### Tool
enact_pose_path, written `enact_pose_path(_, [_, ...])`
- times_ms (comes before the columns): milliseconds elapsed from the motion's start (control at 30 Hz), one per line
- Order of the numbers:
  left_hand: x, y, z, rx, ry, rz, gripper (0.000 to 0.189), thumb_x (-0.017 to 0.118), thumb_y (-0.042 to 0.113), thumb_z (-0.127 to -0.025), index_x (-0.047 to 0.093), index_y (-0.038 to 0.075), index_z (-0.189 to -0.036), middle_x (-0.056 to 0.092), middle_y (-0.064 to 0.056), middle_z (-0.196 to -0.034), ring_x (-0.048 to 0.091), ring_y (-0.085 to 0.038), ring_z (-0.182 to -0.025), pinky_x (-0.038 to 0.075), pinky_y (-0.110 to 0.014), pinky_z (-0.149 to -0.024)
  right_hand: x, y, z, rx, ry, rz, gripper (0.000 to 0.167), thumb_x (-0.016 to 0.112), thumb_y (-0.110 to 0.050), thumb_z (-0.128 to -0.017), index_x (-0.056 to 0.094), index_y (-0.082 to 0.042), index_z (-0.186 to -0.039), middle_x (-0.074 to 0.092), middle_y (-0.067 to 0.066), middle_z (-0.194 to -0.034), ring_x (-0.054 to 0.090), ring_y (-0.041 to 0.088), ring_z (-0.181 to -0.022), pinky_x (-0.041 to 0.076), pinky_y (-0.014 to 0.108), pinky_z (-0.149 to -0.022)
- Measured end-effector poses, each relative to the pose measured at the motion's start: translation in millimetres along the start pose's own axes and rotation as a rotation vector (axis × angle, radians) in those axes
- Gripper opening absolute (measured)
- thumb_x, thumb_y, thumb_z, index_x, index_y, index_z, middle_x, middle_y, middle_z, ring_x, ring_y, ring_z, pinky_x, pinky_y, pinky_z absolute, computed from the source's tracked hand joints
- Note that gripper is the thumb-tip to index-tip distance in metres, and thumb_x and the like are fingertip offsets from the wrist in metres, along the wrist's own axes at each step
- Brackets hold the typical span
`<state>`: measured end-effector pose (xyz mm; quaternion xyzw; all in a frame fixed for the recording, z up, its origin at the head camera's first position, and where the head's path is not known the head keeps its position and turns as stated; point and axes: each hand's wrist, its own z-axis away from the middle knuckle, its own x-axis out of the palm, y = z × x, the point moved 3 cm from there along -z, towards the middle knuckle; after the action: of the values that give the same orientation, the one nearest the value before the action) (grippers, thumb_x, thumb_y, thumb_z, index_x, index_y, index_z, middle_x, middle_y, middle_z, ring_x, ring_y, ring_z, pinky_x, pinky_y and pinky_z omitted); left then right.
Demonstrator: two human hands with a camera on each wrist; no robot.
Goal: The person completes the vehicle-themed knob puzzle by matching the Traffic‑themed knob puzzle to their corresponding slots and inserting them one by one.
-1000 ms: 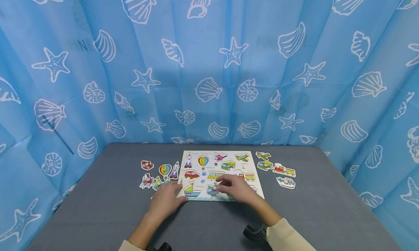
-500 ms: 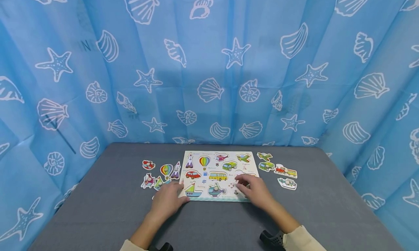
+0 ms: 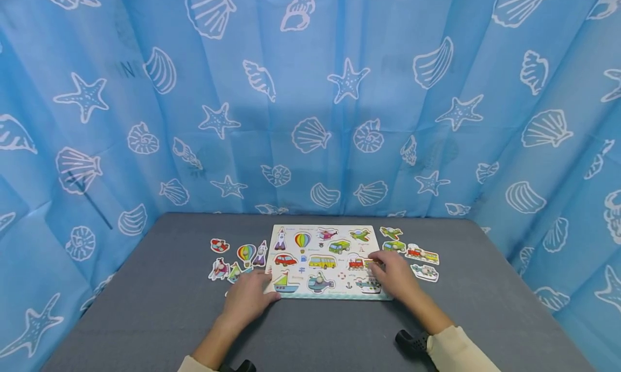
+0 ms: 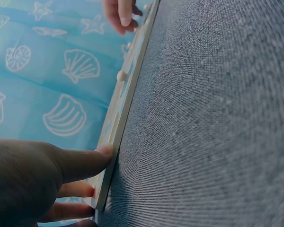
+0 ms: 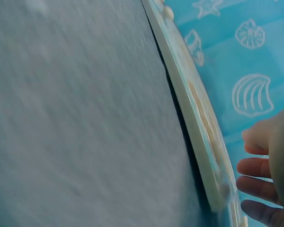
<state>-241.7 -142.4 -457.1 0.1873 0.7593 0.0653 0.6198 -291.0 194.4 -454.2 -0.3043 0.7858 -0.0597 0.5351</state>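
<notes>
A pale puzzle board printed with vehicles lies flat on the table. At its front left corner my left hand holds the edges, with the thumb along the front edge, as the left wrist view also shows. My right hand hovers over the board's right side by the train picture, fingers loosely bent; in the right wrist view nothing is between them. A submarine piece with a knob sits in the board's front middle. Left of the board lie a balloon piece and a rocket piece.
More loose pieces lie at left, including a red one and a helicopter. On the right are a plane, a green truck, a train and a ship. A blue shell-print curtain stands behind the table.
My right hand has moved right, from beside the submarine piece to the board's right edge, uncovering the submarine and then the ship picture. My left hand has stayed at the corner.
</notes>
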Motion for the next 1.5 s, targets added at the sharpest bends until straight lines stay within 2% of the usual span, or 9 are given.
enact_pose_path(67, [1.0,-0.1,-0.1,0.000,0.002,0.003,0.047,0.084,0.037,-0.071,0.075,0.009,-0.108,0.068,-0.010,-0.111,0.063,-0.032,-0.103,0.049,-0.050,-0.079,-1,7,-2.4,0.005,0.015,0.028,0.018,0.070,-0.009,-0.086,0.071,-0.002,-0.102,0.068,0.011,-0.099,0.061,0.032,-0.097,0.045,0.050,-0.085])
enact_pose_path(233, [2.5,-0.3,-0.7,0.003,0.007,0.001,0.047,0.085,0.037,-0.071,0.075,0.010,-0.108,0.068,-0.009,-0.111,0.063,-0.031,-0.102,0.050,-0.050,-0.079,-7,24,-8.4,0.030,0.082,0.137,0.016,0.070,-0.007,-0.083,0.072,-0.001,-0.098,0.068,0.015,-0.099,0.058,0.037,-0.097,0.043,0.053,-0.084])
enact_pose_path(433, [4.0,0.0,-1.8,0.031,0.008,-0.026,0.047,0.085,0.038,-0.071,0.075,0.009,-0.107,0.068,-0.009,-0.110,0.063,-0.032,-0.100,0.049,-0.050,-0.081,-13,42,-9.3,0.133,0.124,0.230,0.020,0.073,-0.012,-0.083,0.072,-0.002,-0.101,0.065,0.019,-0.105,0.053,0.041,-0.102,0.039,0.055,-0.081])
enact_pose_path(800, [4.5,-3.5,-3.5,0.096,0.020,-0.046,0.047,0.084,0.041,-0.070,0.076,0.010,-0.106,0.069,-0.007,-0.107,0.060,-0.032,-0.095,0.047,-0.048,-0.081,-15,55,-10.9,0.251,0.050,0.253,0.024,0.073,-0.011,-0.084,0.069,-0.001,-0.106,0.063,0.023,-0.109,0.050,0.043,-0.103,0.036,0.053,-0.076])
enact_pose_path(1067, [5.3,-20.7,-4.9,0.172,0.019,-0.044,0.050,0.084,0.040,-0.072,0.075,0.011,-0.112,0.069,-0.004,-0.111,0.057,-0.029,-0.101,0.042,-0.047,-0.087,-14,57,-14.3,0.261,0.020,0.265,0.030,0.073,-0.013,-0.085,0.068,-0.001,-0.112,0.063,0.024,-0.112,0.050,0.044,-0.103,0.036,0.053,-0.076])
enact_pose_path(1267, [5.1,-28.6,-4.3,0.197,0.004,-0.007,0.047,0.084,0.038,-0.073,0.075,0.014,-0.112,0.068,-0.001,-0.115,0.055,-0.027,-0.105,0.041,-0.048,-0.089,-15,59,-14.9,0.260,0.000,0.273,0.030,0.071,-0.014,-0.087,0.069,-0.001,-0.113,0.063,0.024,-0.112,0.050,0.043,-0.101,0.036,0.052,-0.074])
enact_pose_path(1500, [3.3,-31.2,-4.1,0.196,-0.019,0.035,0.047,0.083,0.036,-0.073,0.074,0.010,-0.112,0.067,-0.005,-0.118,0.053,-0.037,-0.117,0.036,-0.056,-0.098,-12,61,-17.8,0.250,0.005,0.276,0.028,0.071,-0.014,-0.087,0.069,-0.001,-0.112,0.063,0.024,-0.111,0.050,0.043,-0.101,0.036,0.053,-0.075])
